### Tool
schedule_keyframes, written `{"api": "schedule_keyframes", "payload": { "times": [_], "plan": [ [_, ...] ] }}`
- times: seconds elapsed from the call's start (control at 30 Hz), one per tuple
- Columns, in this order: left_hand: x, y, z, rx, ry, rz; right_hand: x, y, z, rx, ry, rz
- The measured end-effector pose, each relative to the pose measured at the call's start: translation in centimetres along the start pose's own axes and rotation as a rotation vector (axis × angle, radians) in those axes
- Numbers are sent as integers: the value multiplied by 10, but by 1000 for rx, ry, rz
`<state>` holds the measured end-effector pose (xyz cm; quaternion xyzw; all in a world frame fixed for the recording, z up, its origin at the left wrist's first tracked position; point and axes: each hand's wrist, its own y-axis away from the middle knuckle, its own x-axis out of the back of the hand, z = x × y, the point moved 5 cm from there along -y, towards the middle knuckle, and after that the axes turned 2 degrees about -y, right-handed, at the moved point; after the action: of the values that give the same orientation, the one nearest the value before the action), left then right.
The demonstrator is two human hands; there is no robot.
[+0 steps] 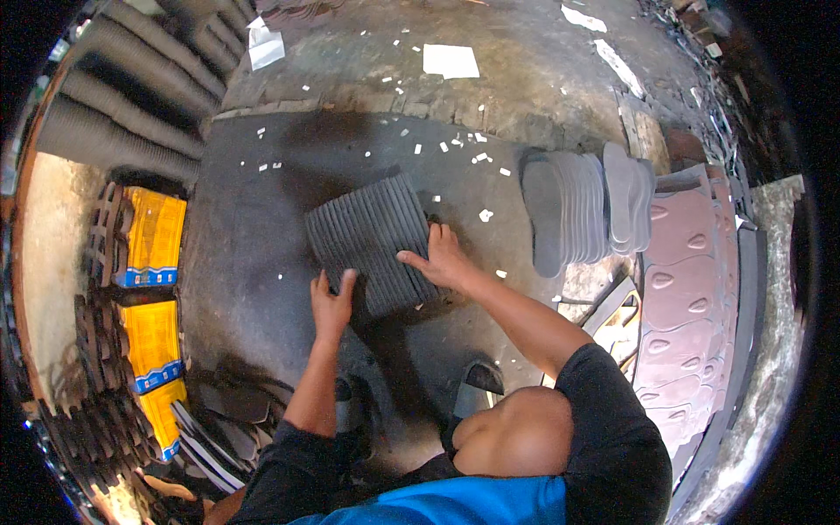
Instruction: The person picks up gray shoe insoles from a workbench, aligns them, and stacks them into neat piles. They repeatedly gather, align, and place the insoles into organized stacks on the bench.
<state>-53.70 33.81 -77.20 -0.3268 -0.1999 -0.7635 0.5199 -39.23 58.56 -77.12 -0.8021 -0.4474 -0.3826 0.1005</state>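
On the dark floor in front of me rests a bundle of thin dark grey foam-like slabs, packed side by side with their edges facing up. My left hand grips its near left corner, thumb raised against the edge. Around the right side curls my right hand, its thumb lying over the top edges and its fingers along the outer side. Both hands press the bundle between them. The fingertips on its far sides are partly hidden.
Grey shoe soles lie fanned out at the right, beside stacked pinkish sheets with sole outlines. Yellow-and-blue packages stand at the left, below long rows of grey slabs. White scraps litter the floor.
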Motion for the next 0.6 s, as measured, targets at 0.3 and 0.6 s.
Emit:
{"api": "schedule_keyframes", "payload": {
  "times": [0.3,0.6],
  "plan": [
    [82,-49,190,-522,-245,-69,-34,-23,-3,-434,-816,-210],
    [70,-35,223,-392,-439,-145,216,15,113,-297,298,742]
  ]
}}
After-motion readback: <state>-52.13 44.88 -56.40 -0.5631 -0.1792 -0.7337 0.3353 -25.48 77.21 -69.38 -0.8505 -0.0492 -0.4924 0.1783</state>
